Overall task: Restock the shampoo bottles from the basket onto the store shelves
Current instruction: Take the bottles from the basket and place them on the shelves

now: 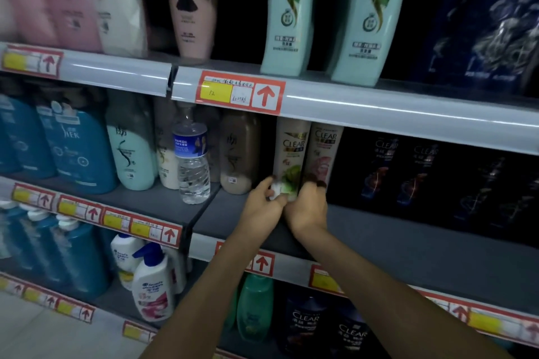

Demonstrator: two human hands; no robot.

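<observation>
Where fingers (269,183) meet, bottle (291,154) between.

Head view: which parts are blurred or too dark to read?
Head view: pink bottles upper left are motion-blurred; dark bottles at right sink into shadow; the shelf rail shows glare streaks; both hands, left hand, right hand, stay fairly sharp.
</observation>
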